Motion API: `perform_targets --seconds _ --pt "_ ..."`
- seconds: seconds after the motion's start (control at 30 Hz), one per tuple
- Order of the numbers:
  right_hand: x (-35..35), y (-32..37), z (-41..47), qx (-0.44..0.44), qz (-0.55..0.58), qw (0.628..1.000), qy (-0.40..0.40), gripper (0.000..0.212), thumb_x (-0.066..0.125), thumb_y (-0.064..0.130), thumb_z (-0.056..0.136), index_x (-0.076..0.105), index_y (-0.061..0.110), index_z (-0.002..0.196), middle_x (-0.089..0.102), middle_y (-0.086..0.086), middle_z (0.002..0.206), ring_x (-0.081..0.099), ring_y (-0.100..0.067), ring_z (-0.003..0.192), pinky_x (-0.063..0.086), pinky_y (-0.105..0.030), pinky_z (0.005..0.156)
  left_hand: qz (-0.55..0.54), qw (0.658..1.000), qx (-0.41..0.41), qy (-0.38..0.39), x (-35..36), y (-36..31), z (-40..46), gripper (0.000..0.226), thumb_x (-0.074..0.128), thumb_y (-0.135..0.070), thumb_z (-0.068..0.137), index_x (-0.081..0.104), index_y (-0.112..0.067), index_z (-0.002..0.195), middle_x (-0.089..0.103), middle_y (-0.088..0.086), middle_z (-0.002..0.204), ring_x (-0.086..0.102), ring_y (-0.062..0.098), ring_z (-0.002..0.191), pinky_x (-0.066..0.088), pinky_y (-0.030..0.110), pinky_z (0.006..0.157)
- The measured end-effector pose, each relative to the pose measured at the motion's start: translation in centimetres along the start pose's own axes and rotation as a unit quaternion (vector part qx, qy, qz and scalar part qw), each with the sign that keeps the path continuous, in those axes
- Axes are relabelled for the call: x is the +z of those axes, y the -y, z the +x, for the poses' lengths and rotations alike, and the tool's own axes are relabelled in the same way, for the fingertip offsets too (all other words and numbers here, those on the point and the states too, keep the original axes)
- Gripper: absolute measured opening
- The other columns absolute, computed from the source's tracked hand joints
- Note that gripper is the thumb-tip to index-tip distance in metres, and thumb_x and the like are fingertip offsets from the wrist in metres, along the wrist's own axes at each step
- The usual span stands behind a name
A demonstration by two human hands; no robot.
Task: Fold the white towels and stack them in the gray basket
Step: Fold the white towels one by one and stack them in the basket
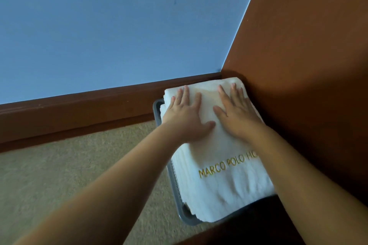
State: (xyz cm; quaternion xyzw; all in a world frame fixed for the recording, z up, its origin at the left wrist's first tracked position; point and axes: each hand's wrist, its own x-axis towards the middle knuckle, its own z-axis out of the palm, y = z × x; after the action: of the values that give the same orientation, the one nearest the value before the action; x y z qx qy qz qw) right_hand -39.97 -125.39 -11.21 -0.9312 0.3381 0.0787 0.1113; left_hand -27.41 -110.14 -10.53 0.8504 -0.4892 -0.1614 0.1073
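A folded white towel (223,183) with gold embroidered lettering lies on top of a stack of white towels that fills the gray basket (175,189). Only the basket's left rim and near corner show. My left hand (187,113) lies flat on the far half of the top towel, fingers straight and spread. My right hand (235,109) presses flat beside it, close to the brown panel. The two thumbs nearly touch.
The basket sits on beige carpet (69,181) in a corner, against a brown baseboard (79,109) under a blue wall (109,26). A tall brown wooden panel (310,65) stands right beside the basket on the right.
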Motion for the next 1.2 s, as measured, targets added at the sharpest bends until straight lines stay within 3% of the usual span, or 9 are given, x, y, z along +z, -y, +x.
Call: perform_targets --seconds 0.13,0.23,0.43,0.6,0.7,0.83,1.0,1.2 --pt "2.2 0.2 -5.9 0.0 -0.021 0.999 -0.032 0.063 0.013 0.064 0.104 -0.014 0.05 0.159 -0.031 0.003 0.168 -0.027 -0.022 0.155 -0.013 -0.045 0.127 -0.001 0.999 0.044 0.023 2.2 -1.2 -6.2 0.14 0.04 -0.104 0.067 -0.017 -0.02 0.164 -0.035 0.014 0.166 -0.034 0.031 0.153 -0.01 0.049 0.129" --pt "4.3 -0.6 -7.0 0.004 -0.027 0.998 -0.061 0.062 0.014 0.064 0.104 -0.009 0.052 0.16 -0.025 0.004 0.17 -0.024 -0.02 0.157 -0.012 -0.043 0.128 -0.015 0.999 0.041 0.015 5.0 -0.9 -7.0 0.148 0.042 -0.108 0.059 -0.025 -0.025 0.161 -0.038 0.008 0.165 -0.037 0.026 0.152 -0.009 0.047 0.129" --pt "3.4 -0.5 -5.6 0.006 -0.01 0.999 -0.03 0.06 0.016 0.064 0.104 -0.002 0.054 0.16 -0.019 0.004 0.172 -0.019 -0.02 0.158 -0.01 -0.042 0.128 -0.01 0.999 0.03 0.029 4.1 -0.9 -5.6 0.148 0.043 -0.108 0.059 -0.018 -0.023 0.164 -0.029 0.01 0.169 -0.028 0.028 0.156 -0.007 0.048 0.13" --pt "0.5 3.9 -7.3 -0.011 0.013 0.999 -0.03 0.064 0.01 0.064 0.102 0.003 0.047 0.163 -0.014 0.008 0.173 -0.019 -0.018 0.158 -0.011 -0.049 0.128 -0.016 0.999 0.031 -0.013 1.1 2.5 -10.4 0.122 0.04 -0.097 0.078 -0.007 -0.027 0.166 -0.018 0.006 0.173 -0.017 0.026 0.159 -0.004 0.046 0.13" --pt "-0.4 10.6 -8.2 -0.095 0.031 0.993 -0.064 0.067 0.003 0.067 0.099 0.003 0.045 0.163 -0.013 0.009 0.172 -0.018 -0.019 0.158 -0.011 -0.051 0.127 -0.032 0.995 -0.036 -0.088 -0.1 8.1 -16.5 0.102 0.039 -0.087 0.09 -0.005 -0.035 0.166 -0.014 0.001 0.174 -0.016 0.021 0.16 -0.007 0.039 0.127" --pt "0.2 23.1 -8.9 -0.238 0.038 0.967 -0.081 0.066 0.014 0.064 0.104 0.01 0.039 0.164 -0.002 0.002 0.174 -0.009 -0.023 0.16 -0.004 -0.054 0.128 -0.059 0.965 -0.2 -0.159 -1.9 18.1 -27.1 0.095 0.041 -0.083 0.091 -0.002 -0.041 0.165 -0.004 -0.007 0.175 -0.008 0.015 0.16 0.008 0.038 0.128" --pt "3.1 40.9 -12.7 -0.397 0.029 0.916 -0.045 0.067 0.02 0.063 0.104 -0.002 0.043 0.163 -0.014 0.003 0.172 -0.012 -0.024 0.159 0.001 -0.054 0.129 -0.061 0.901 -0.365 -0.226 -4.6 29.0 -41.7 0.09 0.044 -0.078 0.093 0.008 -0.039 0.166 0.008 -0.008 0.174 0.003 0.016 0.161 0.014 0.038 0.128" --pt "8.9 61.8 -20.1 -0.531 0.017 0.847 0.031 0.072 0.023 0.065 0.103 -0.009 0.042 0.163 -0.02 0.003 0.171 -0.01 -0.026 0.16 0.006 -0.053 0.129 -0.095 0.8 -0.505 -0.31 -4.6 41.0 -57.8 0.076 0.047 -0.067 0.097 0.023 -0.038 0.164 0.024 -0.006 0.171 0.016 0.018 0.158 0.023 0.041 0.127"
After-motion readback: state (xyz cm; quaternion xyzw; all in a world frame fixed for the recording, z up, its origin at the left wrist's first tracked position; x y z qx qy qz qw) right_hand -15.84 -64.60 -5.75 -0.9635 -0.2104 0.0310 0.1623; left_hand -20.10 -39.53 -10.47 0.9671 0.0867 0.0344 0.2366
